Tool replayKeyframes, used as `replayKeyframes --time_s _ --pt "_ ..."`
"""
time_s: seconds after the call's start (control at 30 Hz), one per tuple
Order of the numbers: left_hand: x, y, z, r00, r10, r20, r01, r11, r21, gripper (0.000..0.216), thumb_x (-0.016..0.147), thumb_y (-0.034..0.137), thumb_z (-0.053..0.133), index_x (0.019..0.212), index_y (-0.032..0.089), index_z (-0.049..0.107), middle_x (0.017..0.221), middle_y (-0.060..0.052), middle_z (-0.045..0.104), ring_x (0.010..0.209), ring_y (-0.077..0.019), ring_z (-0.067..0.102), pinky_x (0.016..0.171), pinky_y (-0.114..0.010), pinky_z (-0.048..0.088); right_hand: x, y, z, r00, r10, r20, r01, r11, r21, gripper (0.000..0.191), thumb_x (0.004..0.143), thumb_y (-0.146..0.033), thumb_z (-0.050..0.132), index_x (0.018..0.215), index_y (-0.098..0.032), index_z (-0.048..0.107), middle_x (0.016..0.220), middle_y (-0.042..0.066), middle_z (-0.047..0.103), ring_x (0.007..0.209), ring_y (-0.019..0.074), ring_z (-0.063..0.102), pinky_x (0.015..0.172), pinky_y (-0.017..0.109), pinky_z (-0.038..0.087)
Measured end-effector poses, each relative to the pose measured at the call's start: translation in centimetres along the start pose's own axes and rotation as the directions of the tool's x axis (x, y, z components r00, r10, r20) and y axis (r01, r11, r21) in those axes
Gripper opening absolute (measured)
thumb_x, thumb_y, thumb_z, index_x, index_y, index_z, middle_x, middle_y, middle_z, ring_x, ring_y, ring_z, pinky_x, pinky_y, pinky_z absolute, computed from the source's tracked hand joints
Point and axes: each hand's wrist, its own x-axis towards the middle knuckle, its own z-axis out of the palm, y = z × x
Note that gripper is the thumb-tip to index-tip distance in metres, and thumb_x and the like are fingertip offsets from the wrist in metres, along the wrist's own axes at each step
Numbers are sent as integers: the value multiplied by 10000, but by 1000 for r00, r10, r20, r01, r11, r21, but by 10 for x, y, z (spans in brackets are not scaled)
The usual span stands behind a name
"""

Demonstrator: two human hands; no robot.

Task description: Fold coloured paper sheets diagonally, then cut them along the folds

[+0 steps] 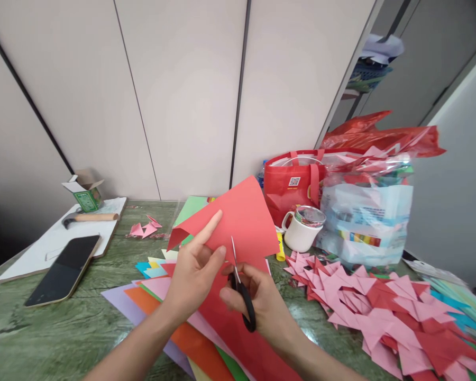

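A sheet of red paper (241, 211) is held up over the table, its left edge curling under. My left hand (196, 270) grips it at the lower left, thumb and forefinger stretched across its face. In my right hand (257, 296) are black-handled scissors (249, 307), fingers through the loops. Their blades point up and lie at the paper's lower edge; whether they are parted is hard to tell. Beneath both hands lies a fanned stack of coloured paper (194, 338) in purple, orange, pink, green and red.
Folded pink and red paper pieces (373, 307) heap at the right. Behind them stand a white mug (299, 233), a red bag (281, 196) and a filled plastic bag (365, 222). At left are a phone (63, 270), a hammer (91, 217) and a small green box (87, 198).
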Motion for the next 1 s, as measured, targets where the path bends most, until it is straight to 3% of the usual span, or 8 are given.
replayKeyframes --time_s 1.0 --pt "-1 3 0 1000 13 -5 -13 1000 11 612 863 308 518 1433 202 323 496 110 201 474 -83 164 410 -196 162 0 0 2 999 25 -36 -27 998 -54 377 614 -378 785 819 -151 565 509 -79 497 420 60 447 414 172 337"
